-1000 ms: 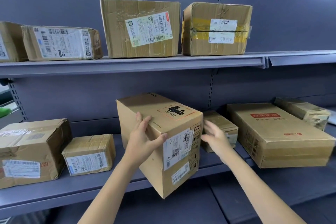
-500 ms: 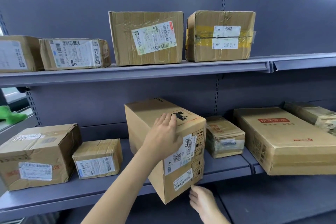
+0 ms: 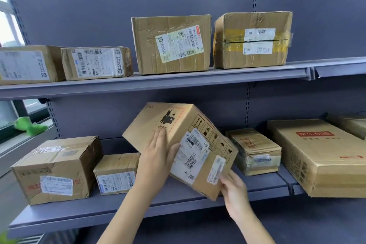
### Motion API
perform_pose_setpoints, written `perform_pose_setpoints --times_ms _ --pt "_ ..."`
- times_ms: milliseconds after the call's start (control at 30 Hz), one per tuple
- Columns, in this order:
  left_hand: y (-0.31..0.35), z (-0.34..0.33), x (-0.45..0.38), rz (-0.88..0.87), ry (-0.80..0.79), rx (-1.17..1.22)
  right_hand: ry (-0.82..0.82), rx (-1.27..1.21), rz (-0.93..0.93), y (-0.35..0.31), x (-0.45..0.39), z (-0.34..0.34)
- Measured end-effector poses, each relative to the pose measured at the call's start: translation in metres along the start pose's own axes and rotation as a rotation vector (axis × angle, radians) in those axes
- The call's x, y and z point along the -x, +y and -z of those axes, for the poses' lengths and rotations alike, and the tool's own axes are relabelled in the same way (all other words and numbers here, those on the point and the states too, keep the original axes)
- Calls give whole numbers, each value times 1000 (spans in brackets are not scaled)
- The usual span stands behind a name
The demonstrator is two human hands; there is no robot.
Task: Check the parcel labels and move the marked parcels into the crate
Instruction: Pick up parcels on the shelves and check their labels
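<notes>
1. Tipping the hazard-marked parcel (image 3: 184, 142) is what you have just done: half a second ago it stood upright on the lower shelf (image 3: 83, 216), and now it leans to the right with its white label (image 3: 191, 156) turned toward you.
2. Your left hand (image 3: 158, 159) lies flat against the front face, fingers straight and thumb spread, pressing rather than wrapping.
3. Your right hand (image 3: 234, 191) has come up from under the shelf edge and now cups the lower right corner, fingers curled round it, carrying the weight.
4. Whether the parcel touches the shelf at any point I cannot tell; it sits between the small labelled box (image 3: 116, 174) and the taped box (image 3: 255, 152).
5. With the label readable, you appear to be at the checking step; no crate is in view.
</notes>
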State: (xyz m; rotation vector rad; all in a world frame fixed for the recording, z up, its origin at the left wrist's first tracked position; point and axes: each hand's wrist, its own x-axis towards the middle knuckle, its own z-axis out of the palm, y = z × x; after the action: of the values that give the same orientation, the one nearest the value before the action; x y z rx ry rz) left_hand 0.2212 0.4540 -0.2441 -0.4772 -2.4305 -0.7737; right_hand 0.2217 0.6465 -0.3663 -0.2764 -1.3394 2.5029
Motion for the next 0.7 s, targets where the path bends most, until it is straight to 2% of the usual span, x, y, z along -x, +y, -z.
perform_pose_setpoints --times_ms 133,300,700 --pt "-26 -8 21 113 36 262 37 262 248 -44 1 -17" --pt "-37 -29 31 147 13 451 70 415 402 -59 12 -7" --pt "-67 -78 71 321 -135 611 162 680 324 -29 14 29"
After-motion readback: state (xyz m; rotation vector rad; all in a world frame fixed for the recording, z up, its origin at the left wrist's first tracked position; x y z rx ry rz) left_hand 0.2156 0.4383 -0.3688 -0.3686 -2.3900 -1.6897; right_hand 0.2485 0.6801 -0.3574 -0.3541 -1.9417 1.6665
